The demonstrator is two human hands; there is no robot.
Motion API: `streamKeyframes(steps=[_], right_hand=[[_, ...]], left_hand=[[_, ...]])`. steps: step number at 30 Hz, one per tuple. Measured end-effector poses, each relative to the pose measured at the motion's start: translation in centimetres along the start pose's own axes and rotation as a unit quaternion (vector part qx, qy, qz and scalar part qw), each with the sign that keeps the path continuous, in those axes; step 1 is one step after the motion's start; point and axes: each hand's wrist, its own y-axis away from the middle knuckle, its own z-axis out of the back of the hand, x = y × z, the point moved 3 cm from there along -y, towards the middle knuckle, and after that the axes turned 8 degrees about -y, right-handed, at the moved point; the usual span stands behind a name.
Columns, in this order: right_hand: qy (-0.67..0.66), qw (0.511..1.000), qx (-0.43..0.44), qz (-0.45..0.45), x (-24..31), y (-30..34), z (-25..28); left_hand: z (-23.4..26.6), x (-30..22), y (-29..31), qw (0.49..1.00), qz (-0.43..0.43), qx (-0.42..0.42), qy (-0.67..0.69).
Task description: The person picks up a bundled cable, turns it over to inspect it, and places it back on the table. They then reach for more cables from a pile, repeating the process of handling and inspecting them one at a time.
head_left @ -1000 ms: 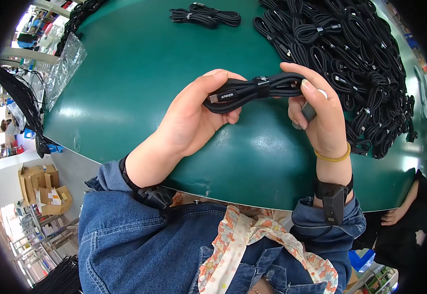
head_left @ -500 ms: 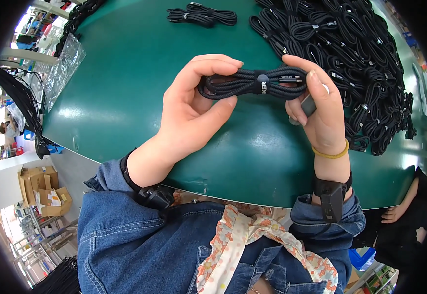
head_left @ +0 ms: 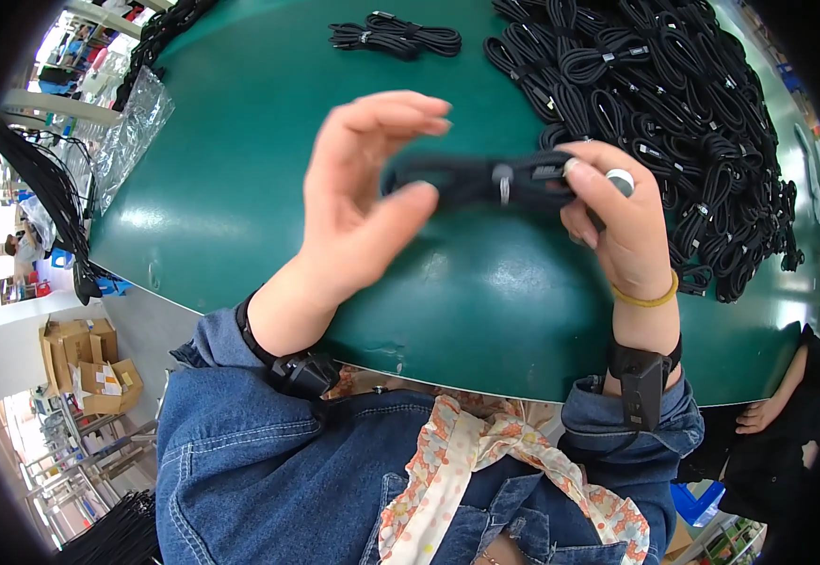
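Observation:
A coiled black braided cable (head_left: 466,182), tied round its middle with a strap, hangs level above the table and is smeared by motion. My right hand (head_left: 625,209) pinches its right end between thumb and fingers. Tucked in that same hand is a small object with a white round end (head_left: 621,181); its kind is mostly hidden. Around the coil's left end, my left hand (head_left: 353,188) is open, fingers raised off the cable. Its thumb overlaps the coil in the picture; whether it touches, I cannot tell.
A large heap of similar coiled cables (head_left: 659,113) covers the right of the green table (head_left: 240,188). Some more coils (head_left: 396,38) lie at the far middle. Clear plastic bags (head_left: 137,132) and hanging black cables (head_left: 47,198) are at left. Another person's hand (head_left: 756,416) shows at right.
My left fingers have opened away from the cable's left end. The coil has shifted slightly down and tilted a little, still in my right hand.

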Motion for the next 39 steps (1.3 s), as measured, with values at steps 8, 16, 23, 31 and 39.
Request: streamKeyframes(steps=[8, 16, 23, 31, 39], right_hand=[[0.052, 0.991, 0.120, 0.009, -0.5, -0.5, 1.0], [-0.395, 0.902, -0.105, 0.139, 2.0, -0.2, 4.2], [-0.298, 0.948, -0.057, 0.090, 0.5, -0.4, 3.2], [-0.160, 0.983, -0.072, 0.050, 0.1, -0.4, 2.4], [0.116, 0.989, -0.021, 0.092, -2.0, -0.7, 0.4]], left_hand=[[4.7, 1.1, -2.0, 0.988, 0.087, -0.087, -0.091], [6.6, 3.6, -7.7, 0.879, -0.077, 0.020, -0.470], [4.8, 7.8, -7.1, 0.761, -0.057, 0.158, -0.627], [-0.1, -0.2, -2.3, 0.918, 0.017, 0.139, -0.372], [-1.8, 0.7, -0.8, 0.936, -0.186, 0.075, -0.289]])
